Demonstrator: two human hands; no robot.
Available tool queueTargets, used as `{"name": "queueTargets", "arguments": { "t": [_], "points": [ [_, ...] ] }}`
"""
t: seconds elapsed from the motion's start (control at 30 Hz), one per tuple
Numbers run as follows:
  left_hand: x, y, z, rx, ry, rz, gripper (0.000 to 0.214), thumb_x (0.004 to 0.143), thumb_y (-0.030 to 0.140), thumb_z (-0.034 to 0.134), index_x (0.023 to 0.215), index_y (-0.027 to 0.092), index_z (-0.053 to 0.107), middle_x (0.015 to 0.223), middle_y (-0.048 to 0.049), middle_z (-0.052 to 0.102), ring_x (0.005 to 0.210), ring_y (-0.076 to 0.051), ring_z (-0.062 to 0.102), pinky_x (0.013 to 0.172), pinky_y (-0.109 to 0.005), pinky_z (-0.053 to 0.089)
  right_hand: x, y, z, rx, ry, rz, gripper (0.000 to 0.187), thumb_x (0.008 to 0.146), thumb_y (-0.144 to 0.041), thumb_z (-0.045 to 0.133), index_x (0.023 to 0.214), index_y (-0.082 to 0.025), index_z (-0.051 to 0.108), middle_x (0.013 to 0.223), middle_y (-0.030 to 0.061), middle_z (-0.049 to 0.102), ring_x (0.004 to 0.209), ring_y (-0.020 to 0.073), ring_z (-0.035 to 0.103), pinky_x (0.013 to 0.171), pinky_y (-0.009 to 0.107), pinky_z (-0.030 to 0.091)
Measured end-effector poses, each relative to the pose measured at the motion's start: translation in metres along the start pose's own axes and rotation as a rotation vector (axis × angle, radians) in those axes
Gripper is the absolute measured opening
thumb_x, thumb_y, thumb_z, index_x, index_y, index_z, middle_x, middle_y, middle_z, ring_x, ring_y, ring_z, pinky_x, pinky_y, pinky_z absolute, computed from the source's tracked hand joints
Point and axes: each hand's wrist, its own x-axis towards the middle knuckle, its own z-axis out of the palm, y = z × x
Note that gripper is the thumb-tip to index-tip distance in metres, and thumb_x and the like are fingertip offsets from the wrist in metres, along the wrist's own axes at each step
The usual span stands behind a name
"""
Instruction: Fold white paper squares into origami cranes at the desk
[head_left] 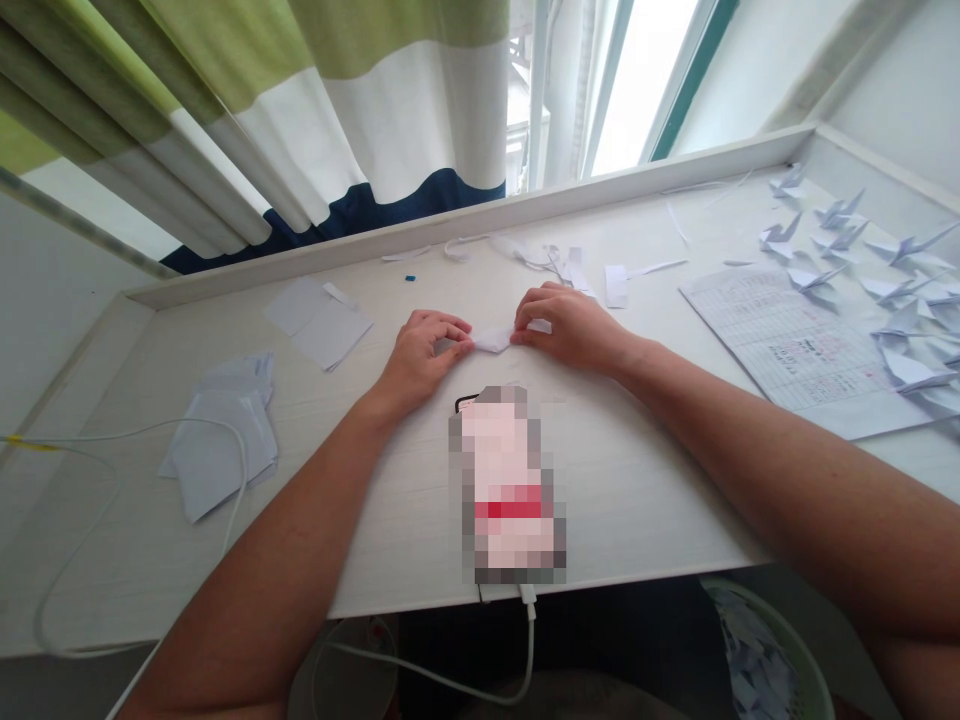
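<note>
Between my two hands, a small folded piece of white paper (493, 341) is held just above or on the white desk. My left hand (429, 352) pinches its left end between thumb and fingers. On the other end, my right hand (564, 325) has its thumb and fingertips closed, partly covering the paper. A phone (507, 480) with a blurred-out screen lies right in front of the hands, plugged into a white cable (529, 610). Several folded paper cranes (840, 237) stand at the right end of the desk.
White paper sheets lie in a stack (221, 440) and a smaller pile (321, 322) at left. Paper strips (529, 252) and a tiny blue piece (410, 278) lie behind the hands. A written-on notebook (787, 340) is at right. Below the edge stands a basket (799, 640) of paper.
</note>
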Motion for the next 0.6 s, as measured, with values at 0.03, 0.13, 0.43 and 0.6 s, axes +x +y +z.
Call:
{"name": "queueTargets", "arguments": {
  "t": [0.03, 0.13, 0.43, 0.6],
  "points": [
    [0.0001, -0.0002, -0.0005, -0.001, 0.002, -0.011, 0.009, 0.094, 0.032, 0.077, 0.089, 0.024, 0.078, 0.115, -0.007, 0.081, 0.119, -0.029, 0.064, 0.112, -0.05, 0.049, 0.0001, 0.0003, 0.0, -0.01, -0.002, -0.005, 0.011, 0.096, -0.025, 0.074, 0.086, -0.024, 0.078, 0.102, 0.0067, 0.077, 0.1, 0.0277, 0.063, 0.088, 0.041, 0.047],
    [0.0003, 0.0018, -0.0027, -0.02, -0.009, -0.046, 0.01, 0.092, 0.034, 0.077, 0.09, 0.024, 0.078, 0.115, -0.0067, 0.081, 0.118, -0.028, 0.064, 0.112, -0.049, 0.049, 0.0, 0.0011, 0.0006, -0.036, -0.003, -0.005, 0.009, 0.096, -0.025, 0.074, 0.088, -0.024, 0.077, 0.103, 0.0063, 0.077, 0.099, 0.027, 0.063, 0.086, 0.04, 0.047],
    [-0.0017, 0.0063, -0.0042, -0.054, -0.015, -0.137, 0.026, 0.092, 0.045, 0.075, 0.108, 0.025, 0.079, 0.102, -0.0054, 0.077, 0.101, -0.024, 0.066, 0.098, -0.039, 0.051, -0.0006, 0.0063, 0.0049, 0.007, 0.013, -0.041, 0.019, 0.099, -0.028, 0.072, 0.114, -0.024, 0.083, 0.113, 0.0098, 0.077, 0.109, 0.0295, 0.064, 0.096, 0.043, 0.048],
    [-0.0023, 0.008, -0.003, -0.201, -0.016, -0.152, 0.031, 0.089, 0.051, 0.078, 0.1, 0.022, 0.078, 0.097, -0.0042, 0.077, 0.089, -0.02, 0.066, 0.085, -0.034, 0.053, -0.0005, 0.0088, 0.0056, 0.031, 0.009, -0.055, 0.018, 0.1, -0.029, 0.071, 0.111, -0.027, 0.086, 0.113, 0.0093, 0.077, 0.109, 0.0292, 0.064, 0.096, 0.043, 0.049]
  ]
}}
